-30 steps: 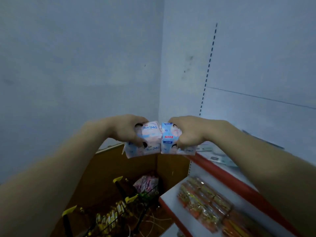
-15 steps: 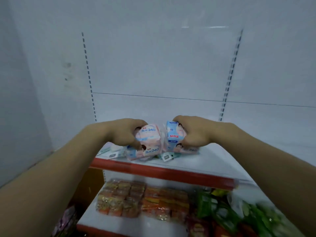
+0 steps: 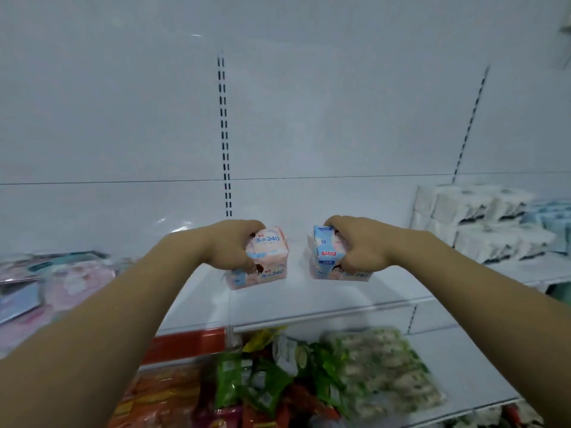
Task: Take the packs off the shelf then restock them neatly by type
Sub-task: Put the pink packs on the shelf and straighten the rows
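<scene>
Over the white shelf (image 3: 309,304), my left hand (image 3: 230,245) clamps two stacked pink packs (image 3: 262,261); my right hand (image 3: 360,245) clamps two blue-pink packs (image 3: 327,257). Set each stack down flat, labels forward, types kept apart, edges squared.

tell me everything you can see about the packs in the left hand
The left hand grips a stack of two small packs, one above the other, in soft glossy wrapper. They are pale pink with light blue patches, each printed with "240" in blue, and the lower one shows a small "10". The stack is over the white shelf, slightly tilted; whether it rests on it is unclear. It stands apart from the packs in the right hand.
</scene>
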